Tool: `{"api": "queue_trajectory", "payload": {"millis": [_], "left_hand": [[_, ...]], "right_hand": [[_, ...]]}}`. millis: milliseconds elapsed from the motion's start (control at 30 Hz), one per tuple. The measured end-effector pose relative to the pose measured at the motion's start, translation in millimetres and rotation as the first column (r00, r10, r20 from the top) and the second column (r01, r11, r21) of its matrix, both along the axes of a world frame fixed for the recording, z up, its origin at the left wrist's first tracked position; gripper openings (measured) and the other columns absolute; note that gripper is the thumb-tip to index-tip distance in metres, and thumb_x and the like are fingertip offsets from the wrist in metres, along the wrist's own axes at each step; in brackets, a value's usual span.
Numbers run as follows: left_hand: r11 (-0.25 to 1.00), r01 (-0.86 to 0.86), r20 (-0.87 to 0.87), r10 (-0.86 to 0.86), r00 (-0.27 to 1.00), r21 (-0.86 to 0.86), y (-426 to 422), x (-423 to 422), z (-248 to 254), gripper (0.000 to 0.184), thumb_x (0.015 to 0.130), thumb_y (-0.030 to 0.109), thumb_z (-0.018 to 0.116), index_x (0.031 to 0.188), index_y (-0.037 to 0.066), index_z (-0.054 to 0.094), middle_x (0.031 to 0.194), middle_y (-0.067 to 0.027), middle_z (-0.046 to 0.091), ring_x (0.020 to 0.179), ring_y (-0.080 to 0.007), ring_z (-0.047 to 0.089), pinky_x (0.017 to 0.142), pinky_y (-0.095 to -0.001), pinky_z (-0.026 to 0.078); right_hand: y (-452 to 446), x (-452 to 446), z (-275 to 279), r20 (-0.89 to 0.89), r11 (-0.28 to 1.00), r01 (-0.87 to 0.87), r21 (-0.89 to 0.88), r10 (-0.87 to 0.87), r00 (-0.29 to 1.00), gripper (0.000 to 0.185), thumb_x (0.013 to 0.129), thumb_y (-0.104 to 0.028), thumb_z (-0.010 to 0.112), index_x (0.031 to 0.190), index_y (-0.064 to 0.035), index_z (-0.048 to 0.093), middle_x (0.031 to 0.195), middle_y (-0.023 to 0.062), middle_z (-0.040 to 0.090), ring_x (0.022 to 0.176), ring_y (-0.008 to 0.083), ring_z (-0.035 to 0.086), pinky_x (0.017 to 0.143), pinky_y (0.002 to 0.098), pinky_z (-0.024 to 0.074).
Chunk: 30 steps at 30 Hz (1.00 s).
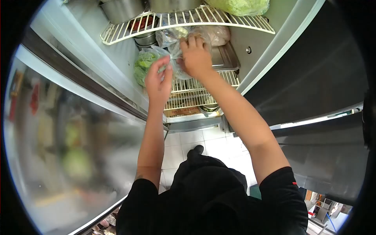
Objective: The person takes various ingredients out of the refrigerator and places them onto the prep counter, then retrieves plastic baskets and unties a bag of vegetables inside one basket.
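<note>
Inside the open fridge, my left hand (158, 80) has its thumb and fingers closed together at the gathered top of a clear plastic bag (179, 71). My right hand (197, 58) lies over the same bag from the right, fingers bent around it and thumb mostly hidden. What the bag holds cannot be made out. Just left of my left hand is a bag of leafy greens (143, 65). Beyond my right hand sit more wrapped bags (219, 36) and a metal tray (227, 55).
Above my hands runs a white wire shelf (188, 22) carrying metal pots (122, 11) and a wrapped green vegetable (244, 6). A lower wire rack (184, 101) is below. The steel fridge door (105, 152) stands open at left; a dark door (309, 74) is at right.
</note>
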<state>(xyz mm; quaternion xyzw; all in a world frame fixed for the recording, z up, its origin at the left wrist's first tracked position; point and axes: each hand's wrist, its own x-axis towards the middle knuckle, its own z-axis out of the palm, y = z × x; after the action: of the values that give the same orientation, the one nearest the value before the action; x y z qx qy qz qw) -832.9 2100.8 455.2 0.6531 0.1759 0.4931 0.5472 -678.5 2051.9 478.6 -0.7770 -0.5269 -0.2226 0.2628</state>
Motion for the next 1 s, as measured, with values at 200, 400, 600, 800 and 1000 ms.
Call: {"api": "queue_trajectory", "payload": {"millis": [200, 400, 600, 800, 1000], "left_hand": [[0.662, -0.275, -0.165, 0.522, 0.837, 0.697, 68, 80, 39, 0.052, 0.088, 0.029, 0.074, 0.127, -0.002, 0.057, 0.137, -0.0222, 0.054, 0.124, -0.0410, 0.051, 0.107, -0.0481, 0.040], [0.475, -0.518, 0.026, 0.718, 0.696, 0.712, 86, 117, 18, 0.055, 0.078, 0.035, 0.081, 0.117, 0.001, 0.064, 0.115, -0.0242, 0.064, 0.114, -0.0444, 0.054, 0.101, -0.0510, 0.040], [0.610, -0.512, 0.146, 0.547, 0.825, 0.605, 51, 136, 54, 0.033, 0.075, 0.023, 0.078, 0.096, 0.000, 0.068, 0.092, -0.0211, 0.065, 0.089, -0.0421, 0.061, 0.080, -0.0497, 0.049], [0.677, 0.051, -0.083, 0.014, 0.996, 0.734, -60, 89, 33, 0.023, 0.080, 0.005, 0.070, 0.103, 0.000, 0.068, 0.118, -0.0169, 0.063, 0.112, -0.0392, 0.059, 0.100, -0.0434, 0.046], [0.831, -0.131, -0.027, 0.173, 0.985, 0.540, -82, 30, 0, 0.035, 0.090, 0.011, 0.068, 0.123, 0.001, 0.063, 0.148, -0.0200, 0.044, 0.131, -0.0301, 0.049, 0.106, -0.0427, 0.042]], "right_hand": [[-20, 9, -4, -0.050, 0.993, -0.113, -0.034, 0.111, 0.993, 0.063, 0.080, -0.026, 0.077, 0.135, -0.0080, 0.055, 0.146, 0.0207, 0.046, 0.132, 0.0376, 0.047, 0.105, 0.0503, 0.0433], [-36, 45, 2, -0.674, 0.894, -0.159, 0.419, 0.424, 0.605, 0.028, 0.091, -0.022, 0.071, 0.111, -0.0015, 0.071, 0.100, 0.0124, 0.074, 0.092, 0.0204, 0.070, 0.082, 0.0319, 0.0539], [-26, 62, 24, -0.743, 0.741, 0.063, 0.669, 0.667, 0.058, 0.036, 0.099, -0.026, 0.062, 0.126, -0.0029, 0.059, 0.113, 0.0105, 0.066, 0.098, 0.0177, 0.066, 0.087, 0.0314, 0.0518], [-40, 93, 5, -0.529, 0.636, 0.192, 0.747, 0.744, -0.407, 0.053, 0.100, -0.047, 0.055, 0.132, -0.0042, 0.056, 0.120, 0.0158, 0.066, 0.104, 0.0313, 0.066, 0.097, 0.0479, 0.0510], [-84, 81, -42, -0.401, 0.673, 0.316, 0.669, 0.685, -0.608, 0.049, 0.090, -0.015, 0.069, 0.135, -0.0018, 0.055, 0.126, 0.0155, 0.066, 0.116, 0.0306, 0.063, 0.105, 0.0471, 0.0480]]}}
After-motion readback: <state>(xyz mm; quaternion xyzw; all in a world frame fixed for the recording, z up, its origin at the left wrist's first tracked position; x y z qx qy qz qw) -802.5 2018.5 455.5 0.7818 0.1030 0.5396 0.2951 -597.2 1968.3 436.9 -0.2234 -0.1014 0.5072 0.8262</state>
